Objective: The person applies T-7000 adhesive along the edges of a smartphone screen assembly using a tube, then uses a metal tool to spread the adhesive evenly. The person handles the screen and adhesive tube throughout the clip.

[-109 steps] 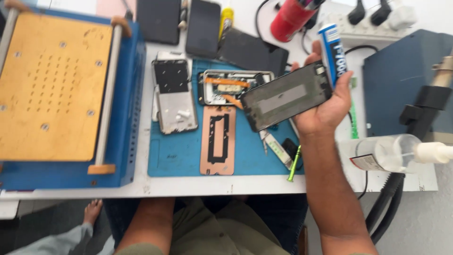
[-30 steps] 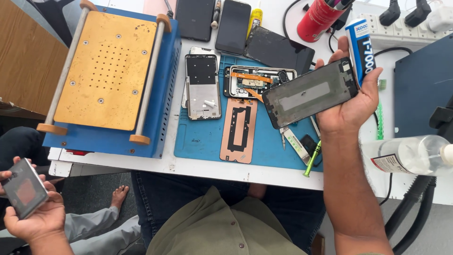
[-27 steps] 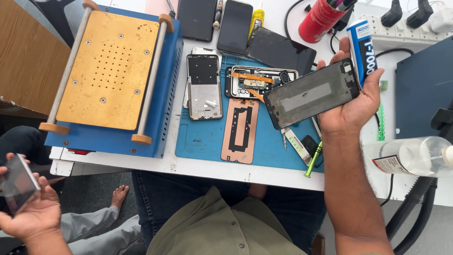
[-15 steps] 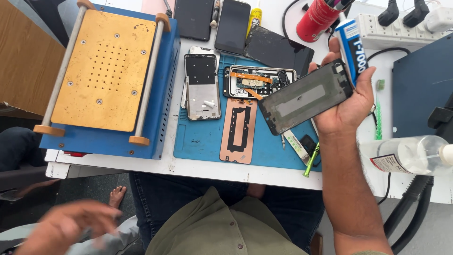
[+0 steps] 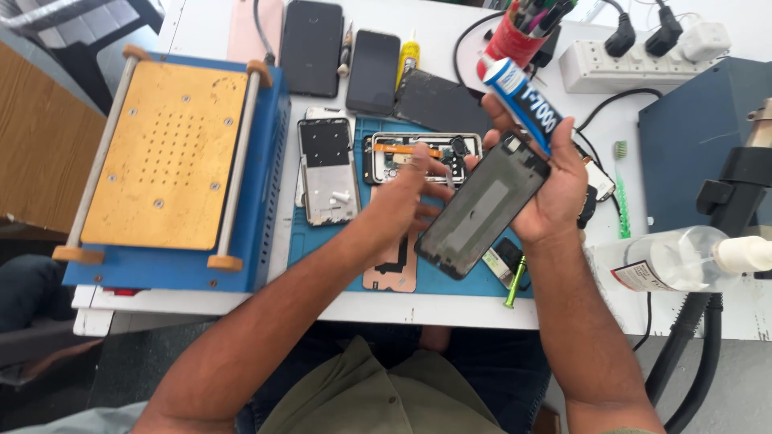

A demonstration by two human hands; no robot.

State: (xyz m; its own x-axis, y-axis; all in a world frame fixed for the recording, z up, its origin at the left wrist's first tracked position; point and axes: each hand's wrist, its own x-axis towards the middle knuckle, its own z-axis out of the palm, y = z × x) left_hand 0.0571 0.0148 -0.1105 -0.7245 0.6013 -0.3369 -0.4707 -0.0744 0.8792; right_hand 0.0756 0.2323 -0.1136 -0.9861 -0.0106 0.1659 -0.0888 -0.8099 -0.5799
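Above the blue mat (image 5: 470, 277), my right hand (image 5: 555, 181) clasps the dark phone screen panel (image 5: 482, 206), slanting up-right, plus a glue tube (image 5: 523, 100); my open, empty left hand (image 5: 414, 189) nears its left edge.

Phone parts crowded the blue mat (image 5: 338, 245) at mid-frame, leaving little bare room there. The yellow-topped machine (image 5: 165, 157) blocked the left. At right, a clear bottle (image 5: 671, 259) and black hoses (image 5: 691, 354) barred the way. Only the table (image 5: 450, 309) along the near edge lay open.

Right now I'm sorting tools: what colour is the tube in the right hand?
Blue and white tube, best seen in the head view.
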